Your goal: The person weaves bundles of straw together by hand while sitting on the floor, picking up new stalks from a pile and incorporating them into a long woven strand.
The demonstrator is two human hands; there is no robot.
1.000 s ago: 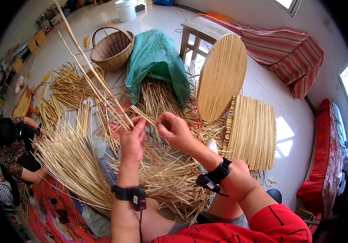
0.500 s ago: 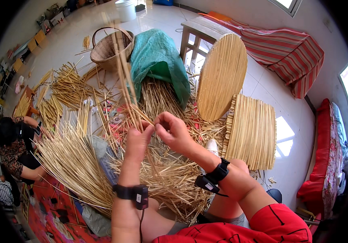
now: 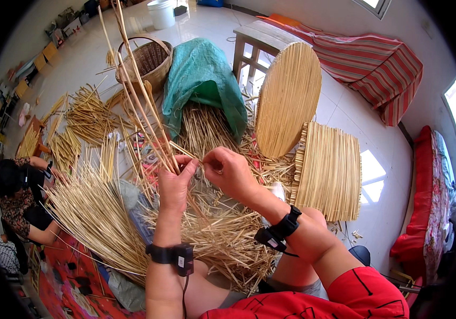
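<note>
Fingers (image 3: 188, 170) of the left hand (image 3: 172, 187) grasp long, thin, tan straw stalks (image 3: 164, 150); those of the right hand (image 3: 232, 173) pinch a short, pale-yellow straw piece (image 3: 181, 149) at its end.

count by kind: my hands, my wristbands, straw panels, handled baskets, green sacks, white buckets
Hands: 2
Wristbands: 2
Straw panels: 2
Handled basket: 1
Green sack: 1
White bucket: 1
Total: 9
</note>
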